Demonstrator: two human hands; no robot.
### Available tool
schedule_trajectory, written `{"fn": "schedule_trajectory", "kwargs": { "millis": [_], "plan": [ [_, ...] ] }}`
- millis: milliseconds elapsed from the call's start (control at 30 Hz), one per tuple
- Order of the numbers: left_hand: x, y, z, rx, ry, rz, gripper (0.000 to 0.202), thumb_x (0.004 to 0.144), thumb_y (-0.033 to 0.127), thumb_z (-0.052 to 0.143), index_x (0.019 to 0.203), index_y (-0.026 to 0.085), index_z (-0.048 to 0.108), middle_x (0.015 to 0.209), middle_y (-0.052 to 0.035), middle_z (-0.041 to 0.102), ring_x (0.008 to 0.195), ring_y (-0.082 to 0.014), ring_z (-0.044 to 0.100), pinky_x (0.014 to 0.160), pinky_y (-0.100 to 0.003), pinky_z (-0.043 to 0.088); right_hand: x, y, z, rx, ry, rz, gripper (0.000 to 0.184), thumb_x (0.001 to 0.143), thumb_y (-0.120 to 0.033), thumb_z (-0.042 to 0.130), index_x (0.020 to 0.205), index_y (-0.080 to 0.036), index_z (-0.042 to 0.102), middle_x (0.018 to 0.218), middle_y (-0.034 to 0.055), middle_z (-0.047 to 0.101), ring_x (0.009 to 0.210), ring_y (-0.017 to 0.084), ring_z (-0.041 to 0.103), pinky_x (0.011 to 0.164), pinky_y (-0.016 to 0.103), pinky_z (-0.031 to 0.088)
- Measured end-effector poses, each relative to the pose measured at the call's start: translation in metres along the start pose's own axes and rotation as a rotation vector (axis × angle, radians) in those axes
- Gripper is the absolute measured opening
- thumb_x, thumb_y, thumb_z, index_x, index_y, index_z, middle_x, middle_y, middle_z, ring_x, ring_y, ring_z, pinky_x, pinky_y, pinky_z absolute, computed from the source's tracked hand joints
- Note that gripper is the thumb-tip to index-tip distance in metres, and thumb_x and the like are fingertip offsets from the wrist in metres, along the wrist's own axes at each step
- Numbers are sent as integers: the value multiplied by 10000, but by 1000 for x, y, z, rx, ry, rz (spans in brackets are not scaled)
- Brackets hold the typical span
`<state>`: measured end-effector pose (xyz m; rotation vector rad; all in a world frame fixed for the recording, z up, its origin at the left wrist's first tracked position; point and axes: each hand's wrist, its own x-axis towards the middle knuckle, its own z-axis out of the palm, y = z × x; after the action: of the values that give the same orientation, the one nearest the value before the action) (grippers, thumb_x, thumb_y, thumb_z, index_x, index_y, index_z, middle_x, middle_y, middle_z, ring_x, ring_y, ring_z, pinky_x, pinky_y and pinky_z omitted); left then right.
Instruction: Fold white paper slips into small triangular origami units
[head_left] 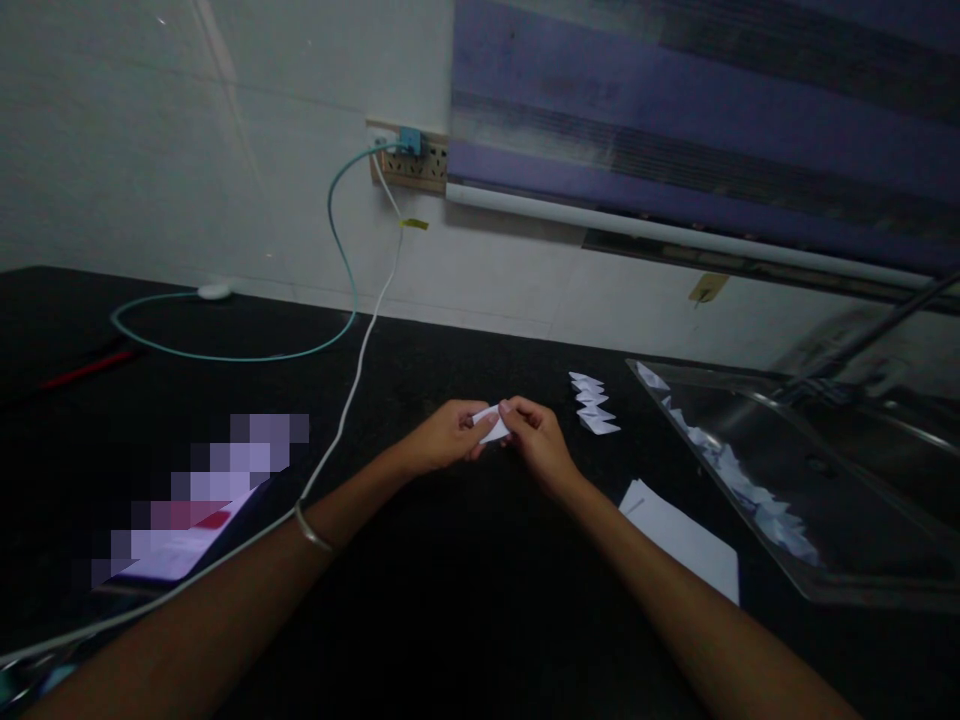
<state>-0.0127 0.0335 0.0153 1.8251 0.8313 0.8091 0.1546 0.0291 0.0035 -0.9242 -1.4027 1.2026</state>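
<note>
Both hands meet over the dark countertop [450, 350], pinching one small piece of folded white paper [493, 426] between them. My left hand [444, 437] grips its left side, the thumb lying along the front. From the right, my right hand [536, 437] closes thumb and fingers on the other end. The paper's lower folds are partly hidden by the fingers. Just right of my right hand stands a short row of folded white paper pieces [594, 405]. Closer to my right forearm lies a stack of white paper sheets [686, 540], partly covered by that arm.
At the right is a metal sink [847, 480], with many folded paper pieces [750, 490] along its left rim. A lit screen [169, 555], partly blurred out, lies at the left. A white cable [352, 390] runs past my left arm from the wall socket [424, 165].
</note>
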Motion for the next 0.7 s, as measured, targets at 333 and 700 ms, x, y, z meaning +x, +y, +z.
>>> {"fn": "schedule_trajectory", "kwargs": {
  "millis": [333,700],
  "plan": [
    [1,3,-5,-342,-13,-10,264,847,386,567,776,132,567,613,6,582,491,-75,503,458,-187,346,5,4,-6,61,173,-63,277,805,-415,676,666,-182,620,623,-21,511,579,123,446,543,249,323],
    [6,-5,-4,-318,44,-78,299,895,354,479,722,126,566,571,-3,587,443,-64,511,408,-163,329,4,1,-5,-3,177,-61,295,797,-423,680,657,-169,622,588,-24,497,553,113,445,524,243,315]
  ]
}}
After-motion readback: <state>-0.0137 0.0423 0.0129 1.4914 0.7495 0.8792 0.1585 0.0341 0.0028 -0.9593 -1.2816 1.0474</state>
